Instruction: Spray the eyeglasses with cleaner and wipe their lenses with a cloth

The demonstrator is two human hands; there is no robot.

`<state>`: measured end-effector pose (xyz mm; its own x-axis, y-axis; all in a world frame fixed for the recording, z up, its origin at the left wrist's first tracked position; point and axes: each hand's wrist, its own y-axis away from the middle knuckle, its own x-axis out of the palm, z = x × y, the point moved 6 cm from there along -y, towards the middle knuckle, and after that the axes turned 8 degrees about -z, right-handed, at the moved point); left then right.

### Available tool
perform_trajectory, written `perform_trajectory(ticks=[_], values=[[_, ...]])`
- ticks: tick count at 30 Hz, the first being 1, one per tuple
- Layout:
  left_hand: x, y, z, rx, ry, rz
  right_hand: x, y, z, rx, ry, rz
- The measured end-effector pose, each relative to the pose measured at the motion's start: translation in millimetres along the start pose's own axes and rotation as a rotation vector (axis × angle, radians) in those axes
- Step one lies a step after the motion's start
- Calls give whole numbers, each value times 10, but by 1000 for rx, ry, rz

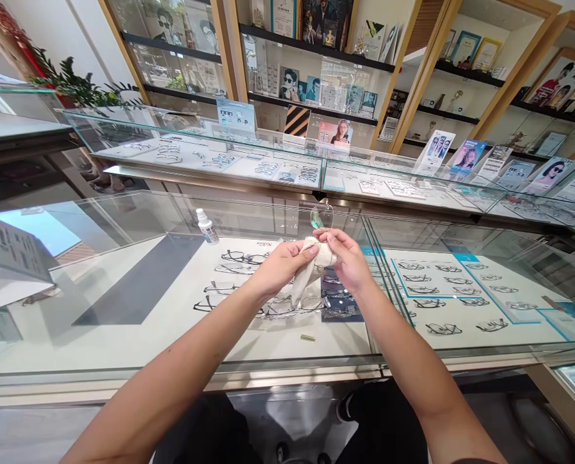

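In the head view, my left hand [280, 267] is closed on a cream-coloured cloth [307, 276], which hangs in folds below the fingers. Close against it, my right hand [349, 259] pinches a pair of thin-rimmed eyeglasses [321, 216]. One round lens sticks up beyond the fingertips, with a greenish reflection on it. The cloth covers the other part of the glasses, so the second lens is hidden. Both hands are raised above the glass-topped display counter, almost touching each other. A white spray bottle [207, 227] stands upright on the glass, to the left of my hands.
The counter [249, 368] has several eyeglass frames [239, 258] on display under its glass, with more frames [445, 328] in the right section. A tilted sign [11, 248] stands at the left. Behind runs a second glass showcase [195, 154] with upright cards, before wall shelves [311, 48].
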<state>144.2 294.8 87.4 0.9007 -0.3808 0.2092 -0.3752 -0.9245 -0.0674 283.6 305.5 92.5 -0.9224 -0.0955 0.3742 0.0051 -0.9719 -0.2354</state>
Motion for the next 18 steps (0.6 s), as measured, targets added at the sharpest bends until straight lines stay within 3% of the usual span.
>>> perform_trajectory(ticks=[18], values=[[-12,17,21,-13,-11,47,-15,-14,-52,12,-26,-33]])
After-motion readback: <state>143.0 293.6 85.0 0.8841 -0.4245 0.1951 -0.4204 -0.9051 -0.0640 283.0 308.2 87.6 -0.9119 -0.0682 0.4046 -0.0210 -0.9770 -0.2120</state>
